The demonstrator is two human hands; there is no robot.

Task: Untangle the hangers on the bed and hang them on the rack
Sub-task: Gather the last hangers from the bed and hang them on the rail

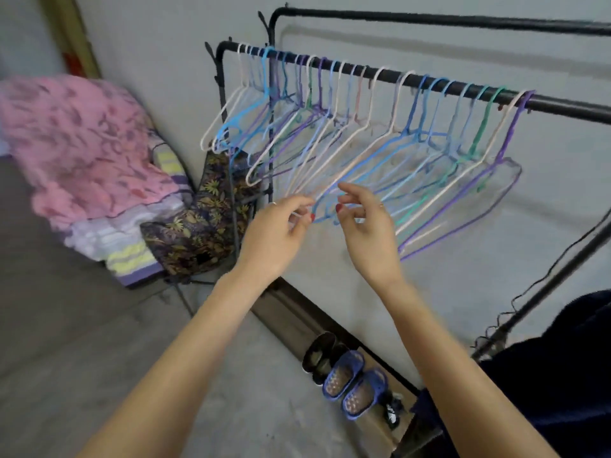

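Several thin plastic hangers (390,160) in white, blue, purple and green hang in a row from the lower black bar of the rack (562,102), all swung toward me. My left hand (281,229) pinches the lower corner of a white hanger (297,193) near the middle of the row. My right hand (363,223) pinches the corner of a blue hanger (325,206) right beside it. Both hands are close together, below the bar.
A second, higher black bar (463,19) runs behind. Folded blankets, pink on top (76,140), and a flowered bag (198,226) sit at the left of the rack. Blue slippers (353,385) and dark shoes lie on the floor by the wall. Dark cloth (555,375) hangs at right.
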